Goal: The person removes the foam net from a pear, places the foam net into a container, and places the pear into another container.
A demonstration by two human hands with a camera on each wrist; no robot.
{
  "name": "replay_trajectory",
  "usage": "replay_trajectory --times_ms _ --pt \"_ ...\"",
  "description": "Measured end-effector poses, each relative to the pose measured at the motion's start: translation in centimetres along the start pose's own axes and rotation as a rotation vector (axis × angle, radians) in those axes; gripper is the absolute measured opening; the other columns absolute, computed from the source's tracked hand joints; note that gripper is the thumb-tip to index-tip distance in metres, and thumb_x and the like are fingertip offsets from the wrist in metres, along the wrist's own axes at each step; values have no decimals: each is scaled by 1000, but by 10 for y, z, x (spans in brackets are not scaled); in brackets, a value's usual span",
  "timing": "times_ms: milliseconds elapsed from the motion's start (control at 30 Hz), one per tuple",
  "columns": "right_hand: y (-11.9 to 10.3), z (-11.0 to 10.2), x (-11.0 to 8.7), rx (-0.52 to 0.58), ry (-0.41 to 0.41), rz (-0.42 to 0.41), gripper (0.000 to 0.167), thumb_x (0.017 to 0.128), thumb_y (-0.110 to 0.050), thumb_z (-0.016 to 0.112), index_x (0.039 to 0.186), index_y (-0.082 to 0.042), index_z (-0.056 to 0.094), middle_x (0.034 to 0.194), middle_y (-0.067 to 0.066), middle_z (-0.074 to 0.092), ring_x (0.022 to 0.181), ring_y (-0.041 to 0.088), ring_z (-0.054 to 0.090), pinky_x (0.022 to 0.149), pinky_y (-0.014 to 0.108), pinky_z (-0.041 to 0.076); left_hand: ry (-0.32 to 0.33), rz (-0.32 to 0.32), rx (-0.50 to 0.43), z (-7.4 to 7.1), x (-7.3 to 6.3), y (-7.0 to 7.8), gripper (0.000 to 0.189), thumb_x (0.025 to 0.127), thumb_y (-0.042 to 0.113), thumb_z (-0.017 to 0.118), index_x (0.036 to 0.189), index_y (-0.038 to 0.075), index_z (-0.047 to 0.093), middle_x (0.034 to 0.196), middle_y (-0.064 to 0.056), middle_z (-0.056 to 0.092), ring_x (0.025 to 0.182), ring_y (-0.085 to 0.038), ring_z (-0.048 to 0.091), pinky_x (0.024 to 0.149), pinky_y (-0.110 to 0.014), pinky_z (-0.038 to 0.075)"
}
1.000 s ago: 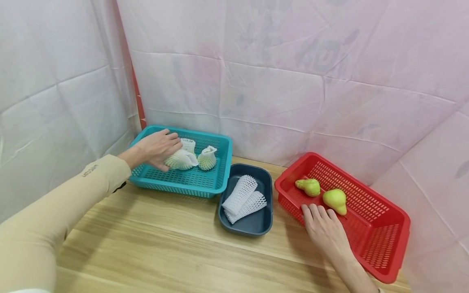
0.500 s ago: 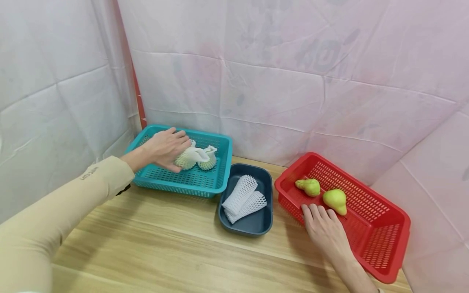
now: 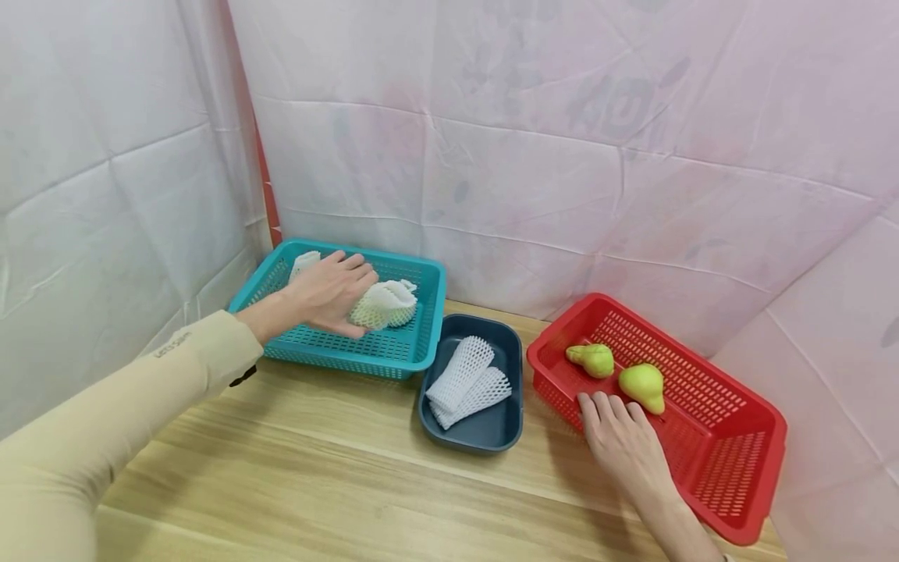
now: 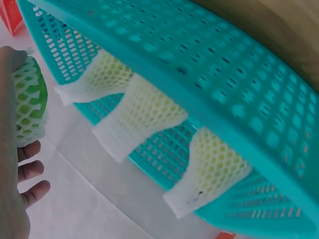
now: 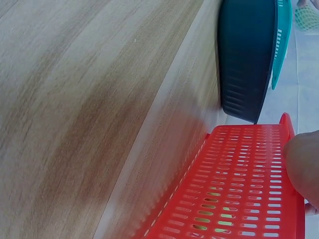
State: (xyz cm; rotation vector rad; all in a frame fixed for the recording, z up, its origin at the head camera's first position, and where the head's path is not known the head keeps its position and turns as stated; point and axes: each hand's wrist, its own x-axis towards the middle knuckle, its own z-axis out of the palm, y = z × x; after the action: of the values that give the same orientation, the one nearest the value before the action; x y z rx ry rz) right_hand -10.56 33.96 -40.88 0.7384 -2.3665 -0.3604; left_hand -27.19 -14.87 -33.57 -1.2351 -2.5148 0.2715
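My left hand (image 3: 332,295) holds a pear in a white foam net (image 4: 31,102), raised over the teal basket (image 3: 344,364). In the left wrist view, thumb and finger pinch the netted pear while the other fingers extend free. Three more netted pears lie in the basket, one of them (image 4: 214,167) near its end; my left hand hides part of them in the head view. My right hand (image 3: 625,445) grips the near rim of the red basket (image 3: 737,402), fingers over the edge. Inside that basket lie two bare green pears (image 3: 595,360), close to my right fingertips.
Between the baskets stands a dark blue tray (image 3: 485,437) with two white foam nets (image 3: 463,371) in it. All three containers sit on a wood-grain table (image 3: 337,484). Pale cloth (image 3: 506,179) hangs behind and on both sides.
My left hand has moved right across the teal basket with the netted pear, uncovering another net at the basket's left. My right hand stays on the red basket's rim.
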Motion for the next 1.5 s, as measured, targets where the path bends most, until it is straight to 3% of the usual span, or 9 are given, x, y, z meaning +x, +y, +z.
replay_trajectory --times_ms 300,533,733,900,1067,1267,1500 --pt "0 0 1 -3 30 -7 31 95 -18 43 107 5 59 85 16 50 71 31 44 62 41 36 28 -62 -77 0 0 18 80 77 69 76 122 4 64 117 -14 71 107 -32 61 90 -47 51" --pt "0 1 2 1 23 -4 32 96 -18 43 109 6 60 86 16 51 72 31 45 63 41 37 39 -72 -93 1 -6 31 80 77 72 74 122 5 65 116 -12 72 111 -33 64 98 -49 51" --pt "0 1 2 2 24 0 32 96 -18 43 109 6 60 87 17 52 72 32 46 63 41 37 71 -83 -125 0 -11 44 83 76 73 73 122 5 66 113 -11 72 104 -30 61 91 -45 51" --pt "1 1 2 3 22 1 32 96 -18 43 109 5 60 87 16 52 72 31 46 63 41 37 107 -105 -207 -1 -13 57 84 72 71 76 122 5 66 113 -10 72 101 -28 60 88 -45 51" --pt "1 2 1 4 14 3 32 97 -18 41 109 5 60 87 16 52 72 31 46 63 41 37 106 -120 -263 -4 -14 71 80 72 72 76 121 9 65 110 -5 69 98 -24 58 85 -41 49" --pt "1 3 0 3 0 4 33 103 -18 36 110 5 59 87 16 53 72 31 46 63 41 38 120 -101 -285 -4 -16 89 77 71 73 76 118 13 67 108 -2 69 99 -20 58 85 -37 49" --pt "1 2 0 4 -2 3 37 109 -18 31 110 5 60 87 16 53 72 32 46 63 41 38 196 -34 -238 0 -19 111 77 65 76 79 112 15 67 103 1 68 91 -17 55 80 -34 48"
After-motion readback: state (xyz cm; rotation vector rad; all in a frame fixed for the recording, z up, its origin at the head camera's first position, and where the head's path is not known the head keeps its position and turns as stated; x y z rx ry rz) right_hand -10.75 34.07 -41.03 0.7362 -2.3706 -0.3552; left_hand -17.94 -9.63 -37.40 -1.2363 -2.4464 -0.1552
